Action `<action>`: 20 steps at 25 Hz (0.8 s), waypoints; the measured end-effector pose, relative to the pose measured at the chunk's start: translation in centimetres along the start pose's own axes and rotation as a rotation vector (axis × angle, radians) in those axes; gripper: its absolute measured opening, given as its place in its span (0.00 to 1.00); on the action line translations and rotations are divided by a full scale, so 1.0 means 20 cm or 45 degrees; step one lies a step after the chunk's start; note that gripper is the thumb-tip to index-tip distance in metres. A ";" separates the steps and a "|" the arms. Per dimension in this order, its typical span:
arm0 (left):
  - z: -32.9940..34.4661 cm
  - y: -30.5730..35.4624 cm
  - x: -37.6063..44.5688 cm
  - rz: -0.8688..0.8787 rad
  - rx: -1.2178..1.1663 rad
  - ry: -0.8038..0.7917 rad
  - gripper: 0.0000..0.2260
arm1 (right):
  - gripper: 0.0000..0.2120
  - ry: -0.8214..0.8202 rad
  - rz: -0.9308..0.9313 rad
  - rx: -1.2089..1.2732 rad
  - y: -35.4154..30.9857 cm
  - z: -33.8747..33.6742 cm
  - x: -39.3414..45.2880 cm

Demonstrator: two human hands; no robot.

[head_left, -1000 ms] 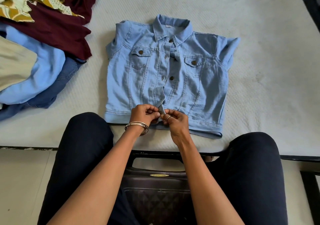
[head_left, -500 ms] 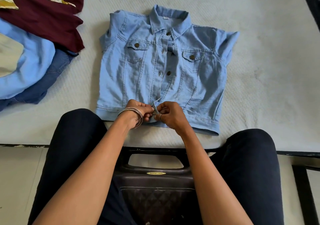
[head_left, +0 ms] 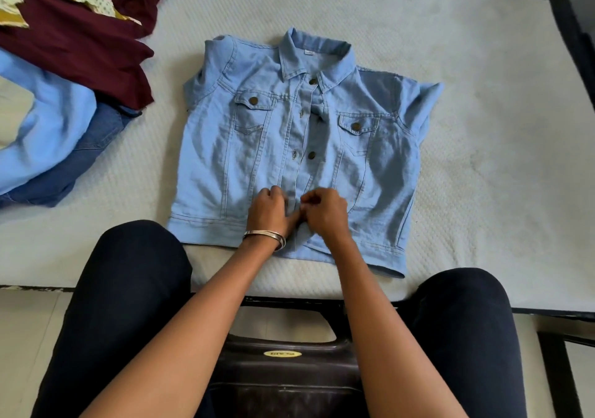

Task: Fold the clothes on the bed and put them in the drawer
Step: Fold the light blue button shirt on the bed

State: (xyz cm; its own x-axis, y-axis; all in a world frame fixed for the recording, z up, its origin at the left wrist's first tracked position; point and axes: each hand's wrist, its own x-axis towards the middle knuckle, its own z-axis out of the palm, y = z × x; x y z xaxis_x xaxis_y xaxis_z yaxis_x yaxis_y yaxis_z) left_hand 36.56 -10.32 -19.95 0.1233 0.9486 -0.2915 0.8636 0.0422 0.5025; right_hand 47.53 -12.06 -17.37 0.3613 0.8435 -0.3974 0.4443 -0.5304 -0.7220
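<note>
light blue sleeveless denim jacket (head_left: 257, 160) lies flat, front side up, on the white quilted bed mattress (head_left: 483, 95), collar pointing away from the person, hem near the front edge of the bed. placket is open along the middle; 2 chest pockets with brass buttons are visible. left hand (head_left: 269, 213), with metal bangles (head_left: 267, 236) at the wrist, has its fingers curled and pinches the left placket edge just above the hem. right hand (head_left: 323, 213) is likewise curled, pinching the opposite placket edge; the 2 hands are touching or nearly touching at the centre. whether a button is held between them cannot be told. pile of unfolded clothes (head_left: 64, 79) sits at the far left of the bed, well apart from the jacket: maroon garment on top, yellow patterned cloth, pale blue garment, darker blue denim beneath. person's knees in dark trousers (head_left: 128, 289) flank a dark brown plastic stool (head_left: 283, 369) below the bed edge.
</note>
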 end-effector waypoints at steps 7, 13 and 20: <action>-0.10 -0.05 0.10 -0.097 -0.085 -0.042 0.06 | 0.06 -0.026 0.070 0.005 0.07 0.08 0.05; -0.13 -0.15 0.05 -0.227 -0.638 0.004 0.09 | 0.08 0.183 -0.119 -0.140 -0.04 0.20 -0.02; -0.15 -0.09 0.05 -0.188 -0.621 -0.021 0.05 | 0.05 -0.053 -0.051 0.116 -0.04 0.03 0.04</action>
State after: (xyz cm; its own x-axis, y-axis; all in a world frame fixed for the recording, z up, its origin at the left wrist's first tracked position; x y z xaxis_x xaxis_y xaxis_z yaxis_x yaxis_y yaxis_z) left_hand 33.59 -8.52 -18.74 0.0280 0.9167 -0.3986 0.5441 0.3205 0.7754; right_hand 46.93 -10.99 -17.47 0.3093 0.8677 -0.3892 0.3809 -0.4880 -0.7854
